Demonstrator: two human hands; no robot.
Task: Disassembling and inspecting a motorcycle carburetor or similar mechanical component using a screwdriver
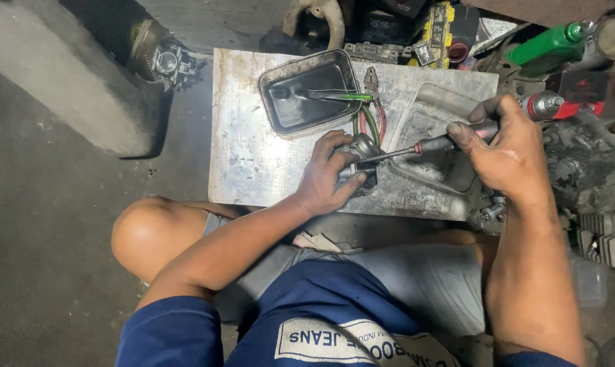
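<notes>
My left hand (326, 173) grips a small grey metal engine part (363, 151) and holds it down on a dirty white board (253, 156) on the floor. My right hand (508, 146) is closed around the handle of a screwdriver (426, 145) with a red and black collar. The screwdriver's shaft runs left and its tip meets the metal part. Both hands are greasy.
A dark rectangular metal tray (287, 109) sits on the board with a green-handled tool (334, 96) across it, and pliers (373, 102) lie beside it. A clear plastic tray (426, 119), a green bottle (548, 42), engine parts (592, 177) and a concrete block (63, 75) surround the board.
</notes>
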